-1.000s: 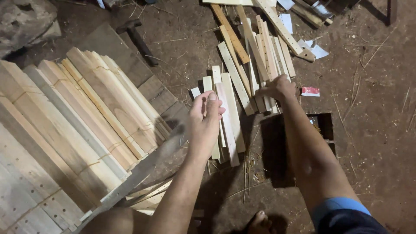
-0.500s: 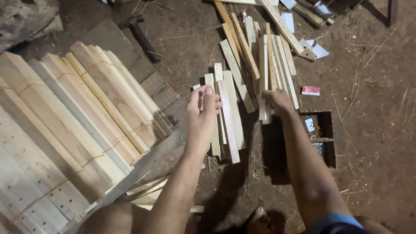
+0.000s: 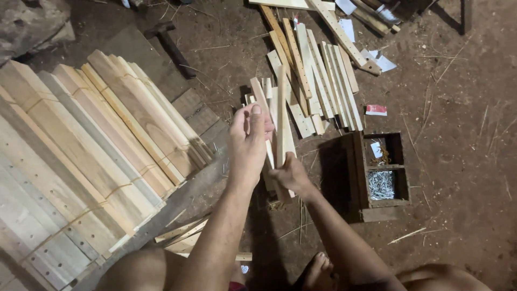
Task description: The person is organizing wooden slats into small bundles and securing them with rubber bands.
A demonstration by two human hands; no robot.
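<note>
Head view | left hand (image 3: 249,141) closed on thin wooden slat (image 3: 262,116) | right hand (image 3: 290,173) gripped upright slat (image 3: 280,116) | loose slats (image 3: 318,81) left on floor's far edge | bundled boards (image 3: 91,145) stacked left

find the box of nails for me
In the head view the wooden box sits on the dirt floor at right, beyond the right hand, just below the small red packet.

1. Left hand (image 3: 249,141): bare, no glove, ring or watch; forearm unsleeved.
2. Right hand (image 3: 290,175): bare, likewise; forearm unsleeved.
3. Bare knees at 6 and 5 o'clock.
4. Bare toes (image 3: 318,269) at 6 o'clock.
</note>
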